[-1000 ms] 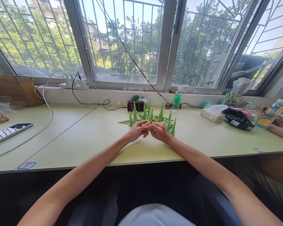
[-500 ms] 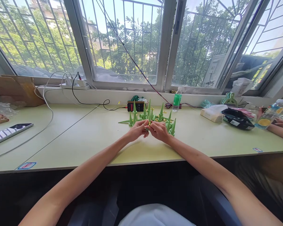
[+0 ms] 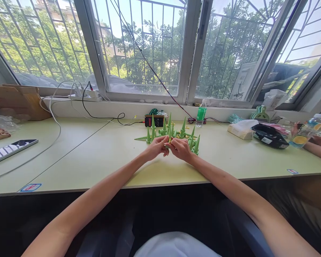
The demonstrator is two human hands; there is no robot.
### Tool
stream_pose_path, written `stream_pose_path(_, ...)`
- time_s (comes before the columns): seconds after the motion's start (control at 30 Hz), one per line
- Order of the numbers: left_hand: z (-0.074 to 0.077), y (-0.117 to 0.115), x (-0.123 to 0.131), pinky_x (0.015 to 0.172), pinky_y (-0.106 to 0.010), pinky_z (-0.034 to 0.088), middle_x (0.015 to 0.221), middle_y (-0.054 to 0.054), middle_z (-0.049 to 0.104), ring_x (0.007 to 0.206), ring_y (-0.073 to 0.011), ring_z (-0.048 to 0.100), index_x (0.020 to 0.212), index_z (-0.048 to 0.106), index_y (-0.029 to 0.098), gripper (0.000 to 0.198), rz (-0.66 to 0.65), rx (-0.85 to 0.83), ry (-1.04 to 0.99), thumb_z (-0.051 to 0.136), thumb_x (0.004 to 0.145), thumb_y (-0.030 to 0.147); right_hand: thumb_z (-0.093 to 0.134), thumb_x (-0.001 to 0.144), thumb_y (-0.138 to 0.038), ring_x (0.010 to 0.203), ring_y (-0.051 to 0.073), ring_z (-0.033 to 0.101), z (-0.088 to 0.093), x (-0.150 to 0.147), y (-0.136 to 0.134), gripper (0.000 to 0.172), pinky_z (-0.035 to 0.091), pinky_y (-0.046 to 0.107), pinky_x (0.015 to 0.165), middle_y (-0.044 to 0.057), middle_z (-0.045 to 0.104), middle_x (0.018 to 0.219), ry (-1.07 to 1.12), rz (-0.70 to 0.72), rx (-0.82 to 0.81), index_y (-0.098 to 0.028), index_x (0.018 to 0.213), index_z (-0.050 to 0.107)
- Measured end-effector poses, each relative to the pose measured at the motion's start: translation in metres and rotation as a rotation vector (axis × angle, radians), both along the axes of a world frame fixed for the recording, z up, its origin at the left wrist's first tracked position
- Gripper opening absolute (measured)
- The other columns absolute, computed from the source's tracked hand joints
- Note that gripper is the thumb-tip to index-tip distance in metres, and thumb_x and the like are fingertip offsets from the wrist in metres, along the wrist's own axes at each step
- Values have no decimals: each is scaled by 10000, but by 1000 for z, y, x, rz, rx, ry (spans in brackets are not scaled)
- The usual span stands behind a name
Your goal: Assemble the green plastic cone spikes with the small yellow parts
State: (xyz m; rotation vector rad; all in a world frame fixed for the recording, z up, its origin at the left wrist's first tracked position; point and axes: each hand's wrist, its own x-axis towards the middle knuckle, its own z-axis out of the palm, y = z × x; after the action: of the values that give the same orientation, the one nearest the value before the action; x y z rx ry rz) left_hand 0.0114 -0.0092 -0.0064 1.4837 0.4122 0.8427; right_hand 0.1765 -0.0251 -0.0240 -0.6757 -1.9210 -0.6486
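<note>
My left hand [image 3: 157, 147] and my right hand [image 3: 181, 148] meet above the pale table, with fingers pinched around one small green watering spike that has a yellow valve piece [image 3: 170, 141]. Fingers cover most of this piece, so how its parts fit together cannot be seen. Just behind the hands, several green cone-shaped spikes [image 3: 183, 129] stand points up in a cluster, some with yellow valves. Another spike [image 3: 140, 138] lies on its side at the left of the group. Close to my right wrist, an upright spike [image 3: 197, 144] stands at the cluster's right end.
Behind the spikes are a black device with a red cable [image 3: 158, 121] and a green-labelled bottle [image 3: 201, 113]. To the right lie a tissue pack [image 3: 240, 130], a black strapped item [image 3: 270, 135], a drink bottle [image 3: 302, 134] and another person's arm [image 3: 318, 147]. A phone [image 3: 13, 150] and white cable are left.
</note>
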Motion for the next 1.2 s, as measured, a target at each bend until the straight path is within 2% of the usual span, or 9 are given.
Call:
stream_pose_path(0.23, 7, -2, 1, 371, -198, 408, 551, 23, 555, 416, -107, 559, 869, 547, 155, 423, 133, 94, 77, 604, 820, 571, 410, 992, -390, 479, 82, 371, 0, -1, -1, 419, 250, 230, 488, -20, 467, 540, 21, -51, -143, -185, 628, 434)
stream_pose_path(0.5, 9, -2, 2, 338, -206, 364, 581, 31, 548, 366, -95, 519, 850, 520, 168, 434, 340, 202, 144, 636, 775, 579, 385, 993, -397, 505, 94, 355, 2, 4, 6, 417, 261, 232, 529, -23, 443, 561, 121, -27, -320, -194, 629, 397)
stream_pose_path(0.63, 5, 2, 1, 335, -219, 330, 719, -14, 627, 353, -78, 487, 835, 542, 167, 412, 512, 384, 267, 600, 790, 572, 339, 1007, -357, 513, 103, 358, 6, 6, 5, 391, 259, 238, 543, -26, 426, 569, 177, -54, -358, -197, 656, 403)
stream_pose_path(0.77, 2, 4, 0, 424, -222, 384, 792, -38, 664, 420, -75, 493, 808, 586, 159, 350, 663, 584, 411, 582, 804, 509, 318, 1012, -359, 525, 108, 389, 9, 9, 4, 372, 291, 230, 564, -21, 457, 587, 232, -78, -383, -194, 709, 460)
stream_pose_path(0.9, -3, 7, 0, 486, -221, 404, 806, -34, 655, 489, -87, 518, 784, 573, 164, 279, 678, 680, 481, 553, 824, 439, 324, 1009, -340, 559, 117, 457, 9, 12, 8, 326, 321, 224, 583, -1, 537, 636, 240, -125, -417, -181, 828, 543)
stream_pose_path(1.0, -5, 9, 0, 515, -229, 403, 805, -19, 638, 495, -86, 514, 767, 541, 169, 209, 681, 726, 533, 554, 818, 371, 359, 989, -273, 616, 135, 518, 9, 14, 12, 262, 340, 230, 604, 33, 597, 706, 195, -212, -467, -161, 894, 577)
stream_pose_path(1.2, -9, 12, -2, 499, -227, 384, 775, -10, 606, 495, -96, 520, 749, 481, 178, 143, 643, 761, 581, 540, 801, 298, 455, 917, -160, 782, 182, 599, 13, 17, 13, 170, 374, 245, 673, 100, 648, 862, -29, -423, -709, -137, 903, 623)
